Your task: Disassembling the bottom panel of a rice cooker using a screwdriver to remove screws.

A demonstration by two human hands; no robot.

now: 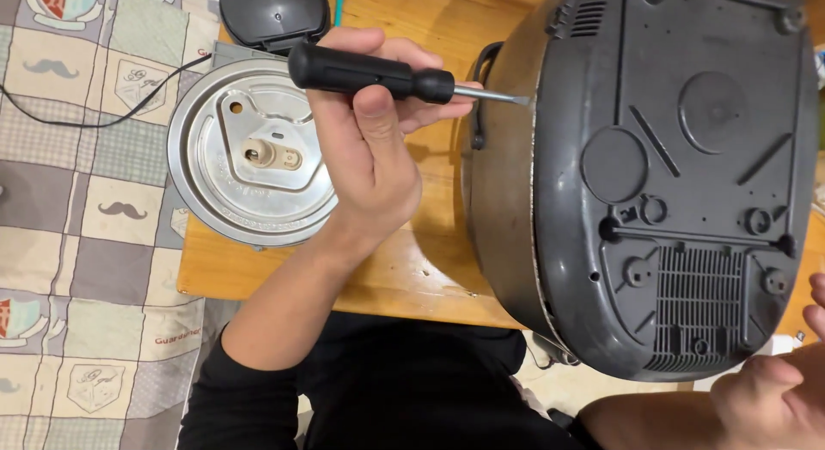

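Observation:
My left hand (369, 149) grips a screwdriver (361, 72) with a black handle, held level and pointing right. Its metal tip touches the seam on the left side of a dark grey rice cooker (687, 166), which lies upside down with its base plate facing up. My right hand (773, 398) sits at the bottom right corner, next to the cooker's lower right edge. The frame cuts most of it off, and I cannot see whether it grips anything.
A round silver inner lid (249, 158) lies on the wooden table (412, 269) left of my hand. A dark plastic part (275, 16) sits above it. A thin black cable (94, 115) runs over the patchwork cloth (86, 244) at the left.

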